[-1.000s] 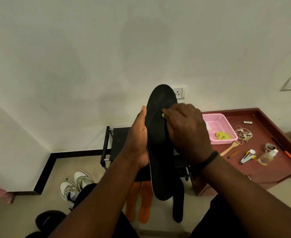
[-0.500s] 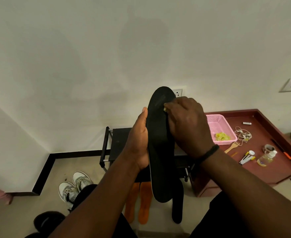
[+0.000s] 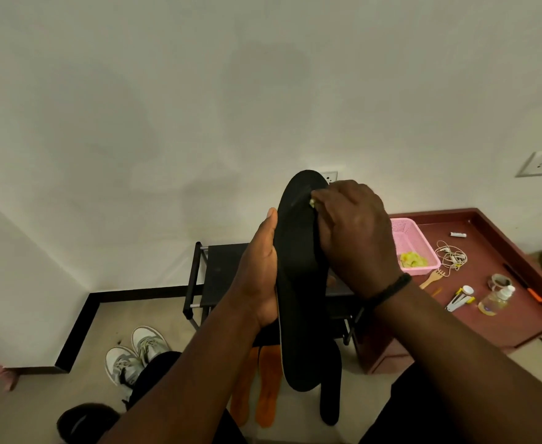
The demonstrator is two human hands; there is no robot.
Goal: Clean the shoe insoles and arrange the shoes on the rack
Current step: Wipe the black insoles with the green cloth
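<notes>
A black insole [image 3: 296,277] stands nearly upright in front of the person, toe end up near the wall socket [image 3: 330,177] and heel end hanging down over the floor. The left hand [image 3: 260,274] grips it along its left edge at mid-length, thumb pointing up along the edge, the other fingers hidden behind the insole. The right hand [image 3: 351,232] lies over the insole's upper right part, its fingers curled and pinching a small yellowish scrap [image 3: 311,203] against the black face near the toe; what the scrap is cannot be told. A dark band [image 3: 388,288] circles the right wrist. Behind the insole stands a black shoe rack [image 3: 212,277] against the wall. On the floor below it lie two orange insoles [image 3: 260,386] side by side and another black insole [image 3: 330,392] just right of them. A pair of grey-and-white sneakers [image 3: 136,354] sits on the floor near the rack's left end, and a black shoe [image 3: 85,419] shows at the lower left. On the low red-brown surface [image 3: 493,318] to the right, a pink basket [image 3: 412,238] at the back left corner holds a yellow-green cloth [image 3: 413,260]; near it lie a coiled white cable [image 3: 450,256], a wooden fork [image 3: 432,278], a small clear bottle [image 3: 495,301] and a roll of tape [image 3: 498,280].
</notes>
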